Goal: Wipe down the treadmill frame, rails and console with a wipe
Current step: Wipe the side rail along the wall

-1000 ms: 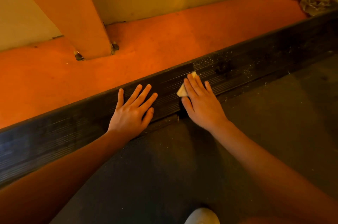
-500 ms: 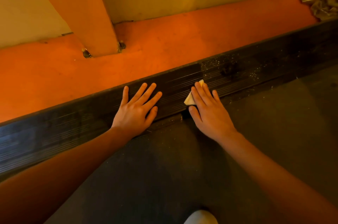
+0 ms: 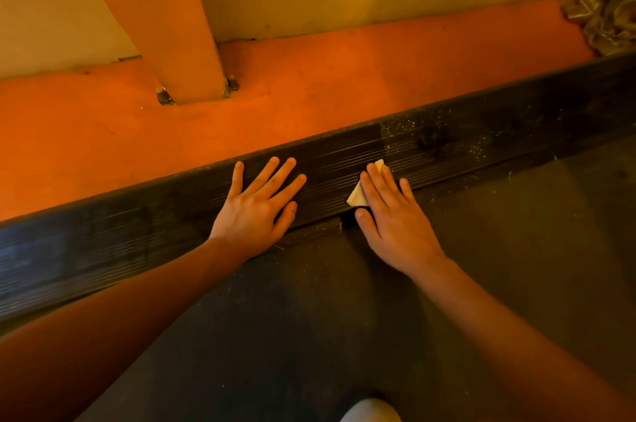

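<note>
A black ribbed side rail (image 3: 110, 232) of the treadmill runs diagonally from lower left to upper right. My left hand (image 3: 256, 206) lies flat on it with fingers spread. My right hand (image 3: 389, 218) presses a small pale wipe (image 3: 358, 196) onto the rail with straight fingers; only the wipe's left corner and top tip show. Pale dust specks (image 3: 406, 129) cover the rail to the right of my right hand. The dark belt (image 3: 309, 335) lies below the rail under my forearms.
An orange frame (image 3: 103, 146) runs beyond the rail, with an orange upright post (image 3: 165, 19) bolted to it. A pale wall stands behind. Crumpled grey fabric (image 3: 609, 8) lies at the top right. A white shoe tip (image 3: 370, 411) shows at the bottom edge.
My right hand with the wipe has slid slightly right along the rail. My left hand stays flat in place. The view has shifted a little.
</note>
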`<control>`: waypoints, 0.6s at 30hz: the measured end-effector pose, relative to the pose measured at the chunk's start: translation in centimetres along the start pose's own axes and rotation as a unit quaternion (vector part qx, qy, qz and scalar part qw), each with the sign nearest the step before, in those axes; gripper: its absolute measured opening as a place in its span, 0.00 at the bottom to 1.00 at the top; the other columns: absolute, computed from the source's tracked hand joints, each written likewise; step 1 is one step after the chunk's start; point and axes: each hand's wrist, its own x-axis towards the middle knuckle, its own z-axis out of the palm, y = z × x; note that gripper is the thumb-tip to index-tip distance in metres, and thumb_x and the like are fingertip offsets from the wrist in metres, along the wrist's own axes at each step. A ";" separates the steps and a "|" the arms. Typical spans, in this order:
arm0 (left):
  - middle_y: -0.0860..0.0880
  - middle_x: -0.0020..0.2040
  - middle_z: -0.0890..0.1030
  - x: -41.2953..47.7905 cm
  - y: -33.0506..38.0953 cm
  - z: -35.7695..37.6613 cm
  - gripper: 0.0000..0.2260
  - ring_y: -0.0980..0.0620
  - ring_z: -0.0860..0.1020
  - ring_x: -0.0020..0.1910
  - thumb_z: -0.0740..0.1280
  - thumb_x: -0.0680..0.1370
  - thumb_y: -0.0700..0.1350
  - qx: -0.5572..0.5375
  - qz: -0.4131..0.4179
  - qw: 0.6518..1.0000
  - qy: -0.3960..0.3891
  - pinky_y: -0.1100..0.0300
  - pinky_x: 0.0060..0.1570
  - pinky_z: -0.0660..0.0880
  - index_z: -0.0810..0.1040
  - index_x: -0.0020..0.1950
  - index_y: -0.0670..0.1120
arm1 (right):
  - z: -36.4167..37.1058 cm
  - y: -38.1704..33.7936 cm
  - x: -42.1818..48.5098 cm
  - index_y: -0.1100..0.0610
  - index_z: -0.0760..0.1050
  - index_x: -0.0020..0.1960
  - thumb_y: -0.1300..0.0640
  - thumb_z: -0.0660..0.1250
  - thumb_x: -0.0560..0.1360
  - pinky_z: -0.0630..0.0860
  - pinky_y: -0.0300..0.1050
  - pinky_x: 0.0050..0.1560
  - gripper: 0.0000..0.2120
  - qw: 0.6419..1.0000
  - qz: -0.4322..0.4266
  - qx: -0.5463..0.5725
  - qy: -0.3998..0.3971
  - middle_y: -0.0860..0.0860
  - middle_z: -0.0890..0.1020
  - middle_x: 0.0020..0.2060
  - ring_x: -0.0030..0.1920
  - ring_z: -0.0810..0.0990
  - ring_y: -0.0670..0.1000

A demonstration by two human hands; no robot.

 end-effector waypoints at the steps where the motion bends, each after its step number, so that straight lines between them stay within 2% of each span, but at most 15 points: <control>1: 0.49 0.82 0.58 0.0 -0.1 0.0 0.23 0.45 0.54 0.81 0.52 0.85 0.55 0.001 -0.001 1.000 0.001 0.28 0.75 0.51 0.63 0.80 0.54 | -0.2 0.2 0.4 0.52 0.41 0.83 0.40 0.40 0.85 0.33 0.49 0.78 0.31 1.000 -0.001 -0.007 -0.005 0.49 0.41 0.83 0.82 0.36 0.49; 7: 0.49 0.82 0.57 0.1 0.0 0.0 0.23 0.45 0.54 0.81 0.52 0.85 0.55 0.007 -0.002 1.000 -0.002 0.29 0.75 0.50 0.62 0.81 0.54 | -3.1 -0.2 9.5 0.57 0.45 0.84 0.43 0.42 0.87 0.37 0.54 0.80 0.30 1.000 0.012 -0.012 0.007 0.52 0.45 0.84 0.82 0.39 0.52; 11: 0.49 0.82 0.57 0.1 0.0 0.1 0.23 0.46 0.54 0.81 0.52 0.85 0.55 0.007 -0.001 1.000 -0.006 0.30 0.75 0.49 0.62 0.81 0.55 | -1.4 0.3 3.8 0.53 0.41 0.84 0.41 0.40 0.86 0.36 0.52 0.81 0.30 1.000 -0.004 0.006 0.003 0.49 0.41 0.83 0.82 0.36 0.50; 14: 0.49 0.82 0.58 0.0 -0.1 0.1 0.23 0.46 0.55 0.81 0.53 0.85 0.55 -0.002 0.001 1.000 0.006 0.29 0.75 0.50 0.64 0.80 0.55 | -0.2 0.6 -0.3 0.49 0.38 0.82 0.36 0.35 0.82 0.32 0.48 0.78 0.32 1.000 -0.002 -0.003 -0.021 0.47 0.38 0.82 0.81 0.33 0.47; 18: 0.49 0.82 0.58 0.1 0.0 0.1 0.23 0.46 0.54 0.81 0.52 0.85 0.55 0.005 -0.002 1.000 0.000 0.29 0.75 0.50 0.63 0.80 0.54 | -1.5 -0.1 5.3 0.53 0.41 0.84 0.41 0.40 0.86 0.33 0.49 0.78 0.31 1.000 0.000 -0.016 -0.002 0.50 0.41 0.83 0.82 0.37 0.50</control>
